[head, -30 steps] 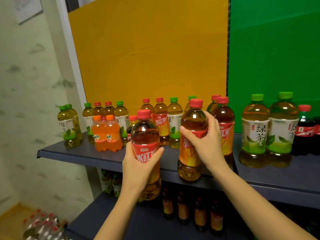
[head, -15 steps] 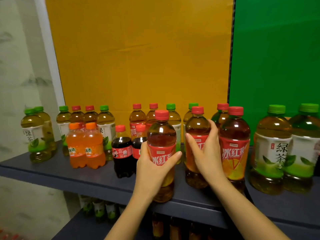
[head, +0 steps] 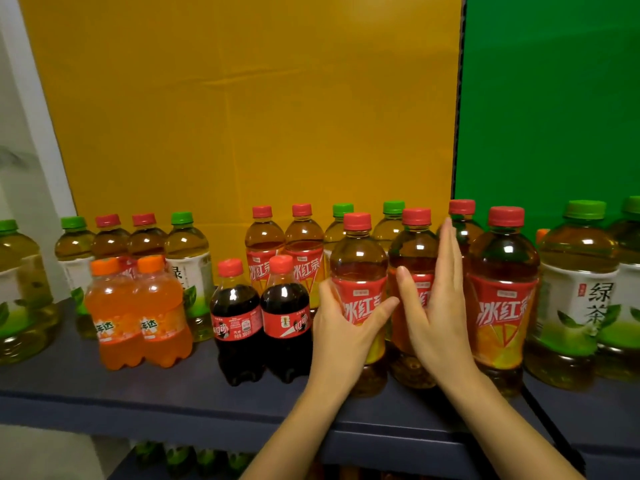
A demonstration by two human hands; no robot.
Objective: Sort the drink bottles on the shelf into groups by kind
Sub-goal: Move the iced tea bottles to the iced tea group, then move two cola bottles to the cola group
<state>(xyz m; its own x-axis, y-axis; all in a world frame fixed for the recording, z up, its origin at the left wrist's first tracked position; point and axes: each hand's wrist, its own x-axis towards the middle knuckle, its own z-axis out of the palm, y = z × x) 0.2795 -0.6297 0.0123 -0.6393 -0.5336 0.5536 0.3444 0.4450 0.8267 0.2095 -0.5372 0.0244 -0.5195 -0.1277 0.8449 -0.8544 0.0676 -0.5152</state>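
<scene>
Tea bottle [head: 358, 258] now near shelf [head: 173, 403] edge

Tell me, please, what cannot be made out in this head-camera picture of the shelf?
Head view:
- Middle iced tea bottle: label mostly covered by the right hand.
- Far-left green tea bottle: cut off by the left edge.
- Far-right green tea bottle: cut off by the right edge.
- Lower-shelf bottles: dark, hidden by the shelf board, cut off by the bottom edge.
- Orange cap: its bottle hidden behind the large green tea bottle.
</scene>
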